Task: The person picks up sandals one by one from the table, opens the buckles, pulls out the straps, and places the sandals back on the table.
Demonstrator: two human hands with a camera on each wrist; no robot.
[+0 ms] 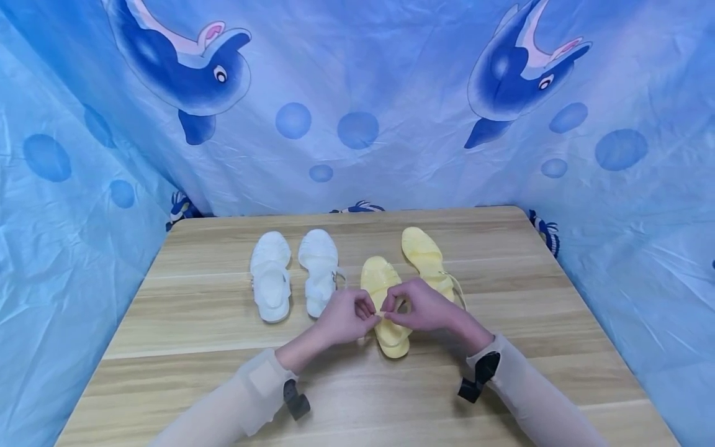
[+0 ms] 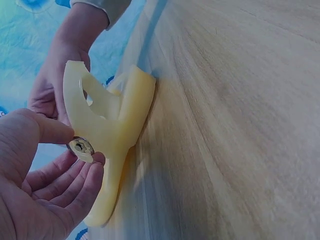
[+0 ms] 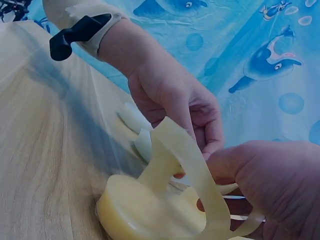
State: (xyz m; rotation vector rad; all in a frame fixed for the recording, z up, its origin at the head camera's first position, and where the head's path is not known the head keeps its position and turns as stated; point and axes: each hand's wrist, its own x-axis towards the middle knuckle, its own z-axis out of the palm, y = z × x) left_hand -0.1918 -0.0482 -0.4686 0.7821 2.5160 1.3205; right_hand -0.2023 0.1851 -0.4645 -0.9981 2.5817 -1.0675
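A yellow sandal (image 1: 377,273) lies on the table, its heel towards me. My left hand (image 1: 349,316) pinches the metal buckle (image 2: 81,146) on the sandal's side between thumb and fingers. From the other side, my right hand (image 1: 421,304) reaches over the sandal and pinches its thin strap (image 3: 252,224) close to the left fingertips. The heel part (image 2: 75,95) stands up as a cut-out band in the left wrist view. A second yellow sandal (image 1: 419,245) lies beyond, partly covered by the right hand. The strap's tip is hidden among the fingers.
Two white sandals, one at far left (image 1: 270,248) and one nearer the left hand (image 1: 318,245), lie side by side on the wooden table (image 1: 195,310). A blue dolphin-print curtain (image 1: 357,74) surrounds the table's back and sides.
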